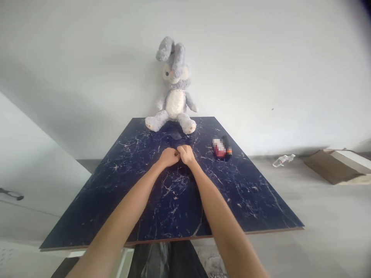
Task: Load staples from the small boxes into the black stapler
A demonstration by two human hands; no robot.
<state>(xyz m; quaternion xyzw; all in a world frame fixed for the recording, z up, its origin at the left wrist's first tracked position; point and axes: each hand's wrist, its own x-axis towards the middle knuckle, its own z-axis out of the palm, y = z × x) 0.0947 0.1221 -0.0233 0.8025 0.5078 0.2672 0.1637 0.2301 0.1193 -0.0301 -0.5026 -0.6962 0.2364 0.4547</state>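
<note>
Meeting fist to fist, curled closed, contents hidden: left hand, right hand, near seated grey-white plush rabbit.

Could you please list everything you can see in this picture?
table: one, dark blue marbled, centre.
rabbit: one, grey and white plush, sitting at table's far edge against the wall.
small object: one, red and black, blurred, table's right side.
bottle: one, clear, lying on floor right.
box: one, brown cardboard, floor far right.
cord: one, black, far left.
left hand: one, fisted, over table middle, touching the right.
right hand: one, fisted, beside it.
</note>
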